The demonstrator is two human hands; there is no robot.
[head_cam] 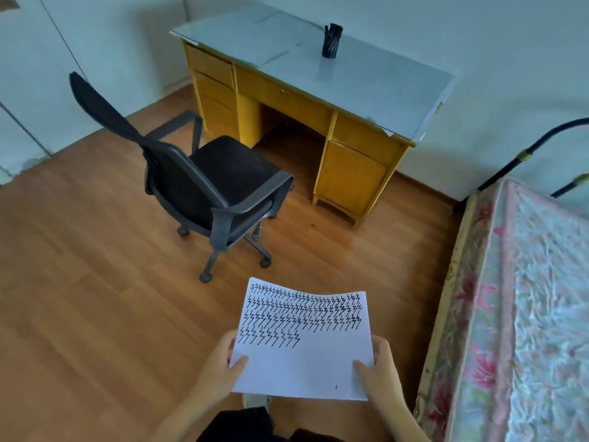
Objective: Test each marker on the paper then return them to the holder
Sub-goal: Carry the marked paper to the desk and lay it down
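Observation:
A white sheet of paper (306,358) covered in rows of black zigzag marks is held up in front of me, above the floor. My left hand (220,368) pinches its left edge with the thumb on top. My right hand (381,374) pinches its right edge the same way. A black holder (331,43) filled with dark markers stands upright on the desk top (366,78) far ahead, well out of reach of both hands.
A black office chair (210,183) stands on the wooden floor between me and the yellow desk, turned sideways. A bed with a floral cover (522,298) lies along the right. White walls and doors fill the back and left.

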